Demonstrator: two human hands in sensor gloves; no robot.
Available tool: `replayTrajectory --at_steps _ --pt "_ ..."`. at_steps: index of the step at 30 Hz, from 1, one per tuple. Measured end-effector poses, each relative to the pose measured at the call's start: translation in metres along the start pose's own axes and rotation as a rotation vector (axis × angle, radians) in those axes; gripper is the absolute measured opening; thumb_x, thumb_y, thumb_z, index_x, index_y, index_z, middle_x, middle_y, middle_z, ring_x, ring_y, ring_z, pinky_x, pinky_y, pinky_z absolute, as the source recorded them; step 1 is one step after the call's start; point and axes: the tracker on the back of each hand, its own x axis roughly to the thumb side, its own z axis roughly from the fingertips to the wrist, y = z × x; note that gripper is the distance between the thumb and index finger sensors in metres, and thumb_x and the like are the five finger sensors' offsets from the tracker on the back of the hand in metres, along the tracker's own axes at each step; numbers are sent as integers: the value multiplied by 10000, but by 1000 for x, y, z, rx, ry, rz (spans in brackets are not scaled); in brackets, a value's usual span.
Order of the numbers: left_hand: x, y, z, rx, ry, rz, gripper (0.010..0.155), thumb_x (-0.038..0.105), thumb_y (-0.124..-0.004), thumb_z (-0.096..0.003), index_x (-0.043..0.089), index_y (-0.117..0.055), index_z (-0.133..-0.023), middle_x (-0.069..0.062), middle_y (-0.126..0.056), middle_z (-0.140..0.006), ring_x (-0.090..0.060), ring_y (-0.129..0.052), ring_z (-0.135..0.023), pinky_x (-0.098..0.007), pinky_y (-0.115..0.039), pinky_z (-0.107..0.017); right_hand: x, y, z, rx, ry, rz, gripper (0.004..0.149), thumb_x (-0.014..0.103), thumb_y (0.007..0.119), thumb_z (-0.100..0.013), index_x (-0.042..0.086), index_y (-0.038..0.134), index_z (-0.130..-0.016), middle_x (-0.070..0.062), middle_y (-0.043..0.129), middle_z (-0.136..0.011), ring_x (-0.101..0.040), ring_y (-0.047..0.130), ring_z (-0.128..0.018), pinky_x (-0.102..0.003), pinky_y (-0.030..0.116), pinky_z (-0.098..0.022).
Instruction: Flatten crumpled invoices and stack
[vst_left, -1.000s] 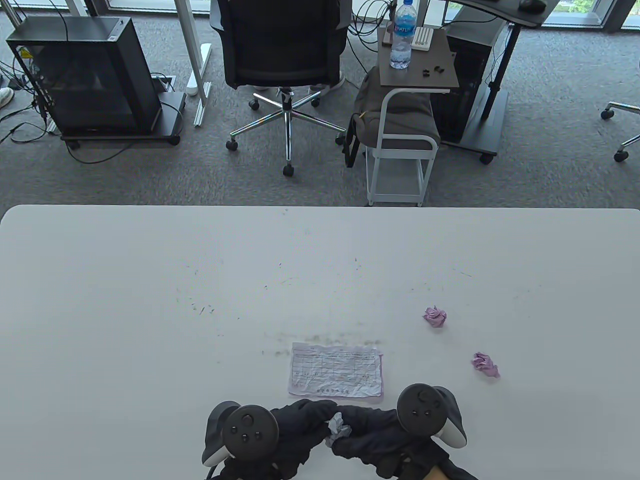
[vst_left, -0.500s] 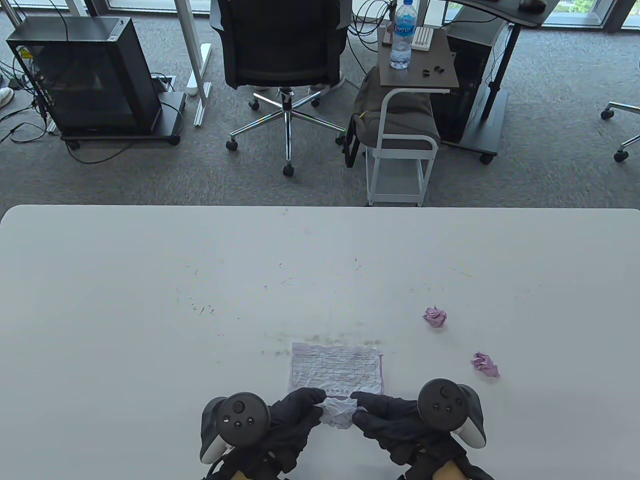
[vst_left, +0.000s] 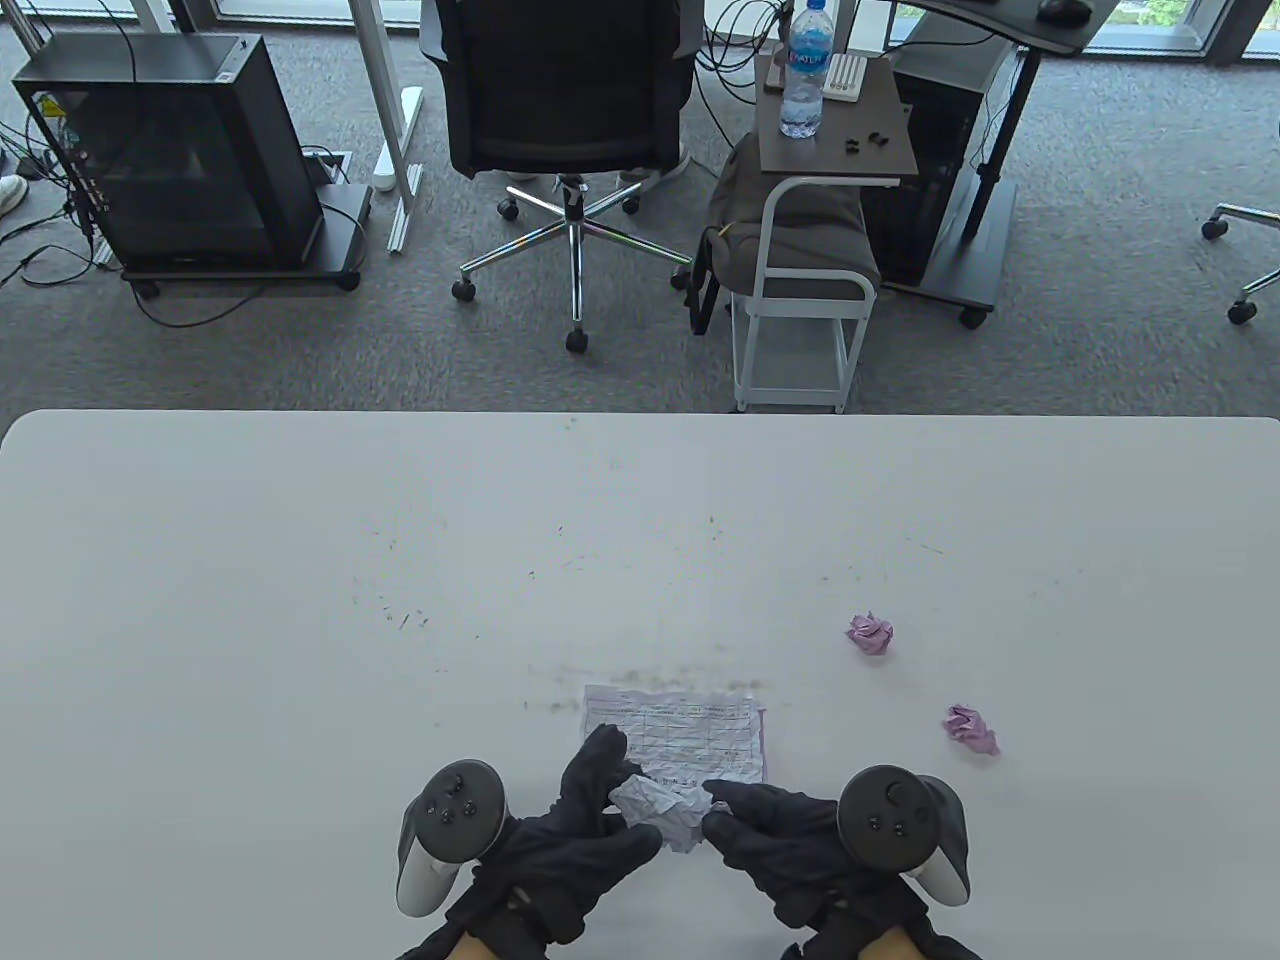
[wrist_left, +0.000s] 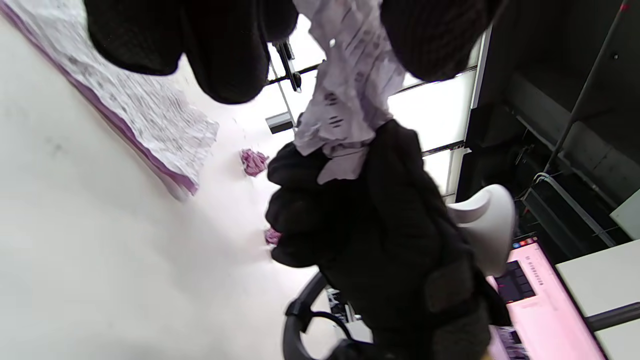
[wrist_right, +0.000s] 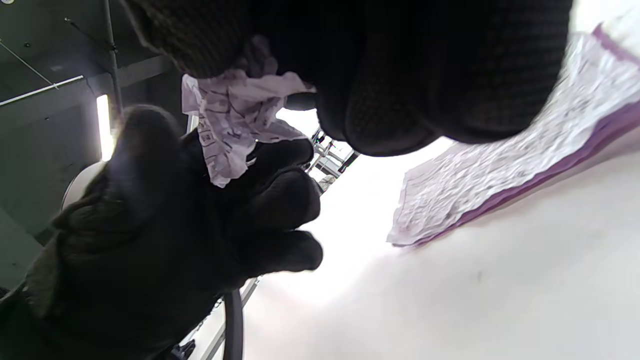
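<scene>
Both hands, the left hand (vst_left: 575, 835) and right hand (vst_left: 785, 845), are pinching the half-opened crumpled invoice (vst_left: 662, 812) between them just above the near edge of the flattened invoice (vst_left: 690, 735), risking tearing it if pulled apart too hard, while gloves are hiding the exact fingertip contact.

Near edge of flattened invoice (vst_left: 690, 735) covered by crumpled invoice (vst_left: 662, 812) and left hand (vst_left: 575, 840). Print on both too small to read. Wrists cut off at near frame edge. Right hand (wrist_right: 400, 65) blurred close-up.
</scene>
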Motion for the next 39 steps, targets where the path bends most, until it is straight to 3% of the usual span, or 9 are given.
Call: replayTrajectory --at_steps 3,7,11,17,19,23,32,36,39 --pt "4 3 0 108 -41 -62 704 229 -777 -577 79 -345 -1113 -104 -715 -916 -262 -961 -681 -558 -783 -581 0 3 -1 17 12 27 487 417 690 -552 86 742 -906 -230 900 -769 -343 960 -513 -385 893 -286" --pt "6 7 2 160 -61 -74 676 193 -795 -558 64 -414 -1101 -132 -751 -875 -223 -991 -568 -539 -806 -571 -14 -8 1 -48 110 16 470 408 676 -561 78 753 -887 -228 906 -755 -333 966 -496 -372 895 -272" --pt "10 7 2 136 -81 -181 695 180 -813 -546 49 -414 -1100 -139 -766 -867 -222 -1002 -535 -530 -821 -556 -27 -17 6 -94 119 -65 667 484 701 -543 25 553 -1005 -304 726 -915 -399 877 -623 -406 860 -351" --pt "18 -10 -3 32 -112 -255 713 172 -817 -545 54 -390 -1104 -136 -761 -886 -204 -1009 -519 -512 -833 -551 2 -3 0 86 -78 49 886 569 791 -463 76 377 -1072 -328 458 -1066 -488 660 -831 -528 761 -508" --pt "19 -12 -3 19 -115 -255 719 178 -821 -544 51 -389 -1104 -136 -767 -879 -197 -1014 -519 -507 -838 -551 8 5 -3 110 -69 141 839 525 811 -466 69 429 -1058 -307 531 -1045 -464 707 -812 -518 776 -503" --pt "18 -10 -2 2 -113 -250 755 172 -817 -546 57 -328 -1110 -133 -741 -896 -205 -1006 -527 -516 -827 -559 3 6 -5 -7 -66 79 433 364 756 -536 121 745 -894 -231 859 -844 -353 927 -614 -446 868 -395" --pt "9 -16 -9 -148 -18 -281 795 193 -830 -547 47 -297 -1118 -146 -730 -900 -235 -988 -538 -549 -794 -565 -17 -10 0 -12 28 -128 384 329 741 -547 92 753 -849 -242 912 -754 -338 979 -517 -421 899 -326" --pt "8 -11 -5 -129 -28 -240 1047 506 -846 -513 30 -134 -1117 -294 -314 -1099 -521 -714 -906 -662 -654 -623 -8 -6 -2 28 -4 -9 372 374 765 -534 121 786 -805 -203 945 -702 -307 995 -475 -403 904 -300" --pt "12 -11 -5 -126 -63 -257 1027 527 -860 -492 42 -223 -1135 -291 -296 -1110 -544 -658 -947 -679 -633 -632 0 3 -6 80 -32 -11 368 384 767 -532 133 795 -800 -198 947 -706 -310 993 -482 -405 902 -306"
